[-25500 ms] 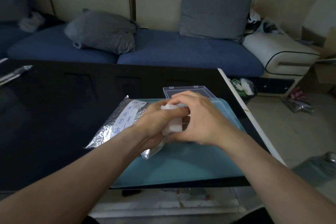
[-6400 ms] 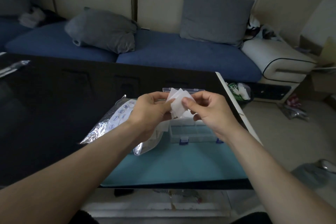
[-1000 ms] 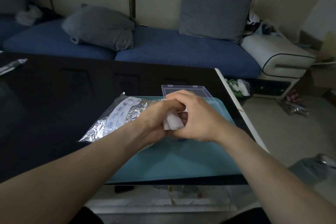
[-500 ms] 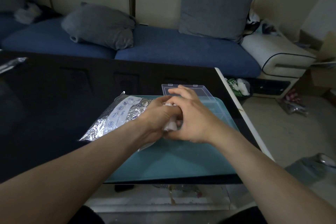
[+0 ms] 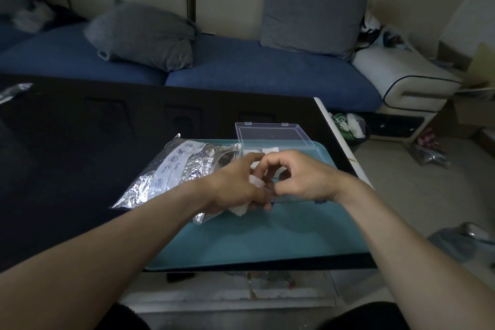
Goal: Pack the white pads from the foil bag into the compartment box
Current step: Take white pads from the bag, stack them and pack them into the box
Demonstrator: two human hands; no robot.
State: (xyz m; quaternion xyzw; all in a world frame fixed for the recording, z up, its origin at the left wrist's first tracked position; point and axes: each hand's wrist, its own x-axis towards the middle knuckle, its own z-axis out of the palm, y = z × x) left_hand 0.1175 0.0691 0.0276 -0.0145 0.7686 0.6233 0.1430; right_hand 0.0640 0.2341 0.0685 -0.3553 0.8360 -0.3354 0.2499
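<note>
The clear compartment box point(image 5: 270, 149) lies open on the teal mat point(image 5: 267, 233), its lid point(image 5: 272, 133) laid back, and white pads point(image 5: 270, 150) show in its far compartments. The silver foil bag point(image 5: 174, 171) lies to the left of the box. My left hand point(image 5: 235, 185) grips a stack of white pads point(image 5: 245, 207) just in front of the box. My right hand point(image 5: 300, 174) hovers over the box with fingers curled, its thumb and fingertips meeting those of the left hand; I cannot tell whether it pinches a pad.
The black table point(image 5: 80, 142) ends in a white edge point(image 5: 342, 142) on the right. A blue sofa point(image 5: 241, 67) with grey cushions stands behind it. A second foil packet point(image 5: 13, 91) lies at the far left. Clutter covers the floor on the right.
My right hand has drawn back and lifted off the left hand, exposing the box's far compartments. The left hand keeps hold of its pads and has barely shifted.
</note>
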